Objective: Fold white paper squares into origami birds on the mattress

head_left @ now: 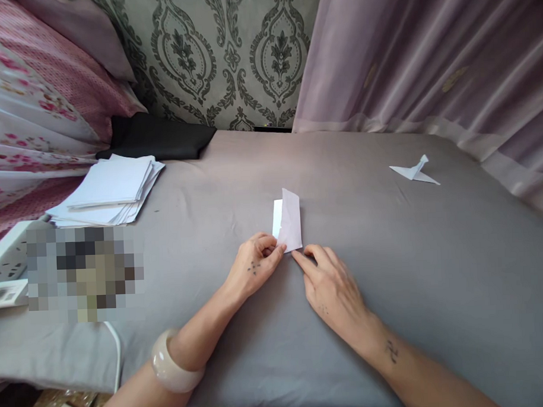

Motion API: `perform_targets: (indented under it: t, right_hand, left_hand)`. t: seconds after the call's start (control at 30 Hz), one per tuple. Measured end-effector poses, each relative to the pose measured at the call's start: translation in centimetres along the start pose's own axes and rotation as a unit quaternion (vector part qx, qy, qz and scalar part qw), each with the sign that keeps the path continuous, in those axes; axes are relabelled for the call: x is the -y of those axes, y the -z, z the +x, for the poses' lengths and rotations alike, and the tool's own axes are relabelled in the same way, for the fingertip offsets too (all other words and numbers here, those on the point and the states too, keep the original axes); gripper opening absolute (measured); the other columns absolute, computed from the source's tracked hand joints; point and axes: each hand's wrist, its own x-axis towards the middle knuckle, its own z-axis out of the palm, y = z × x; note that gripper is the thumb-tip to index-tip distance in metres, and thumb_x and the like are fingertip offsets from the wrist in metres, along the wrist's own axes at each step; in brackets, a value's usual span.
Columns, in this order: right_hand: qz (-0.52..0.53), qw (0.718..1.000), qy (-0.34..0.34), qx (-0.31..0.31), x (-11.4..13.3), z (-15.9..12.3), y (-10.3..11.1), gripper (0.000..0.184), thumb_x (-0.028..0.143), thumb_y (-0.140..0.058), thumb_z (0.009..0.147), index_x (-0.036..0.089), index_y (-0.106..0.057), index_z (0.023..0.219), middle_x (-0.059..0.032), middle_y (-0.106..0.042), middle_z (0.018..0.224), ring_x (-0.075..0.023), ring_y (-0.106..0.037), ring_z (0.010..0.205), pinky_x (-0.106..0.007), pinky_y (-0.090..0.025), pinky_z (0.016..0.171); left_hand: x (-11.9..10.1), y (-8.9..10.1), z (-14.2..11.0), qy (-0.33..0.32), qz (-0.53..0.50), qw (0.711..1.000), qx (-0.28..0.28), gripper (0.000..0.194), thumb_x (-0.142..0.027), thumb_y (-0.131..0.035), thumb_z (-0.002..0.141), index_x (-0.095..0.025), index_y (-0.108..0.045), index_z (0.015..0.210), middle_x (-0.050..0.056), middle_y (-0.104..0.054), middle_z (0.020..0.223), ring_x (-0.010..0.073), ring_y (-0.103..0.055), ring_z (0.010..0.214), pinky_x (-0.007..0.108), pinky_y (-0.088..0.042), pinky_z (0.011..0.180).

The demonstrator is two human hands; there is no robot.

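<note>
A small piece of folded white paper (291, 217) lies on the grey cloth in front of me. Its right part is a tall folded layer, and a narrower strip shows along the left. My left hand (258, 260) is closed, its thumb and fingers pinching the paper's lower left corner. At the bottom edge, my right hand (330, 281) has a fingertip touching the paper near the lower right corner, with the other fingers bent in. The underside of the paper is hidden. A cream bangle (175, 362) circles my left forearm.
A folded white paper figure (414, 172) stands at the right on the grey cloth (364, 194). Stacked white sheets (113, 182) lie at left, before a black folded item (162, 136). A white power strip (10, 254) and a cable (116, 351) are nearer; a blurred patch hides something there.
</note>
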Motion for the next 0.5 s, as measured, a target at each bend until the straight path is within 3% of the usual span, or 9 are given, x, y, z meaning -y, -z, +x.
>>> perform_targets:
  t: [0.1,0.27,0.5]
  right_hand:
    - [-0.07,0.997,0.014,0.02,0.5,-0.3,-0.1,0.048,0.003,-0.042,0.085,0.019,-0.053,0.128,-0.0114,-0.06,0.111,-0.0247,-0.053,0.094,-0.039,-0.046,0.079]
    - [-0.142,0.989,0.01,0.045,1.6,-0.1,0.4,0.044,0.001,-0.04,0.085,0.008,-0.051,0.127,-0.0149,-0.059,0.105,-0.0258,-0.052,0.093,-0.04,-0.046,0.078]
    - [-0.067,0.996,-0.047,0.029,0.7,0.2,0.8,0.032,0.002,-0.041,0.086,0.013,-0.061,0.108,-0.0091,-0.06,0.095,-0.021,-0.053,0.085,-0.035,-0.045,0.078]
  left_hand:
    - [-0.2,0.1,-0.1,-0.002,-0.005,1.0,0.0,0.029,-0.034,-0.052,0.089,-0.015,-0.062,0.068,0.001,-0.056,0.076,0.0116,-0.052,0.066,0.024,-0.038,0.063]
    - [-0.8,0.3,-0.2,0.0,0.003,1.0,0.004,0.032,-0.031,-0.051,0.09,-0.015,-0.057,0.063,0.001,-0.055,0.077,0.0101,-0.049,0.063,0.022,-0.038,0.061]
    - [-0.7,0.3,-0.3,0.01,0.014,1.0,0.007,0.028,-0.029,-0.051,0.089,-0.016,-0.063,0.069,0.003,-0.063,0.086,0.0126,-0.056,0.07,0.024,-0.041,0.065]
